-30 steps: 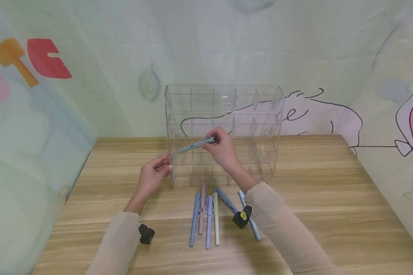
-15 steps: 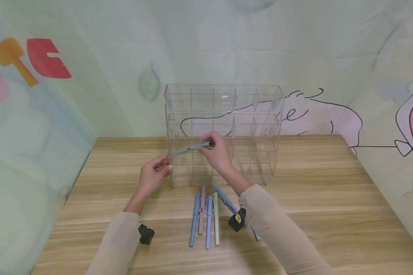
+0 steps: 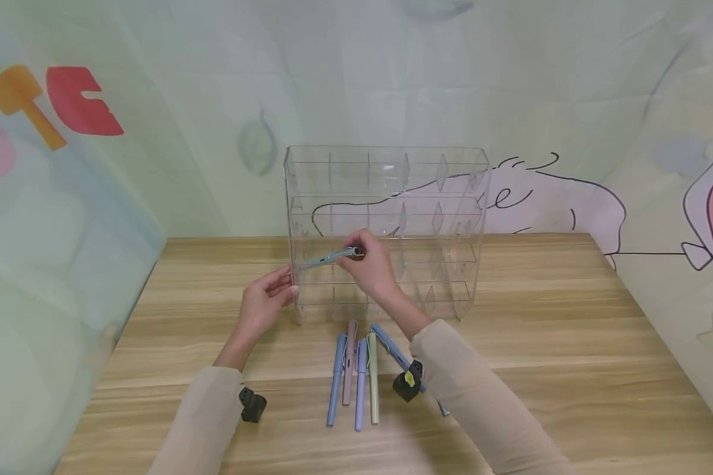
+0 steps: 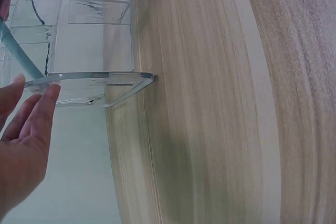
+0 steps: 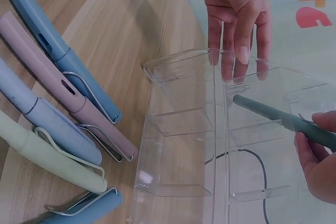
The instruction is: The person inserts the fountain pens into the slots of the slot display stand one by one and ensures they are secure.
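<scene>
My right hand [image 3: 367, 265] pinches a teal pen [image 3: 323, 260] near its cap end, with thumb and fingers. The pen slants down to the left. Its far end reaches the left side of the clear acrylic rack [image 3: 386, 146], at the second tier from the bottom. In the right wrist view the teal pen [image 5: 265, 111] crosses the leftmost compartment. My left hand [image 3: 263, 305] rests against the rack's left side panel, fingers extended, as the left wrist view also shows at the panel edge [image 4: 94, 76].
In front of the rack lie several clipped pens: a blue pen [image 3: 335, 382], a mauve pen [image 3: 348, 363], a lavender pen [image 3: 360, 386], a pale green pen [image 3: 373, 379] and another blue pen [image 3: 391, 345]. One more pen [image 3: 443, 406] is mostly under the right sleeve. A printed cloth hangs behind.
My right hand has moved left and slightly down with the teal pen, bringing its far end to the rack's left side. The left hand has stayed in place.
</scene>
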Available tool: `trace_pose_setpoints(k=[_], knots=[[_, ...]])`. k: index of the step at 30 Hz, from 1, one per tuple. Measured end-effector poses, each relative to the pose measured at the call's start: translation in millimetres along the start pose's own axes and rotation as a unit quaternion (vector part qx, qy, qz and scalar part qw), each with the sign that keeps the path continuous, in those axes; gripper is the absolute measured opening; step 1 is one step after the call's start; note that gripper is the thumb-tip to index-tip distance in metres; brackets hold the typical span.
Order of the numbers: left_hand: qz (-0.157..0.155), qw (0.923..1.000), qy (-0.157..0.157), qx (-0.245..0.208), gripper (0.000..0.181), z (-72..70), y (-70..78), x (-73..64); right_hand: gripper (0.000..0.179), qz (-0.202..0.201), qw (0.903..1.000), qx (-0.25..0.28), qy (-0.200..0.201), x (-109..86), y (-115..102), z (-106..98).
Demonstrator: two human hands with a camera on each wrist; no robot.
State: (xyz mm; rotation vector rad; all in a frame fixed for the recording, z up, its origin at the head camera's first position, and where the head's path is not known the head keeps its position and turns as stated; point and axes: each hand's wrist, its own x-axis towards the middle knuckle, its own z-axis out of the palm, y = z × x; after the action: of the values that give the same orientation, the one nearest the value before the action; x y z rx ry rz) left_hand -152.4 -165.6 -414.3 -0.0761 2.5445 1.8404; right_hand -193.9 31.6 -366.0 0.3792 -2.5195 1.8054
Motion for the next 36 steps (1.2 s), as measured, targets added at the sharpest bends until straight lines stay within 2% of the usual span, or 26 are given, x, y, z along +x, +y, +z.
trace_pose_setpoints(k=[12, 20, 26, 36], knots=[[0.003, 1.0, 0.0, 0.005, 0.046, 0.0, 1.2, -0.7, 0.03, -0.015, 0.9997, -0.002, -0.019, -1.3, 1, -4], [0.006, 0.9998, -0.002, 0.018, 0.045, -0.6, 1.8, -2.1, 0.032, -0.037, 0.9988, 0.009, -0.03, -6.6, 4, -18], [0.003, 0.9999, -0.003, 0.016, 0.046, -1.0, 2.0, -1.9, 0.023, -0.064, 0.997, -0.017, -0.04, -11.7, 2, -29], [0.003, 0.9999, -0.004, 0.011, 0.046, -0.9, 1.4, -1.0, 0.017, -0.083, 0.9952, -0.039, -0.032, -11.1, 6, -28]])
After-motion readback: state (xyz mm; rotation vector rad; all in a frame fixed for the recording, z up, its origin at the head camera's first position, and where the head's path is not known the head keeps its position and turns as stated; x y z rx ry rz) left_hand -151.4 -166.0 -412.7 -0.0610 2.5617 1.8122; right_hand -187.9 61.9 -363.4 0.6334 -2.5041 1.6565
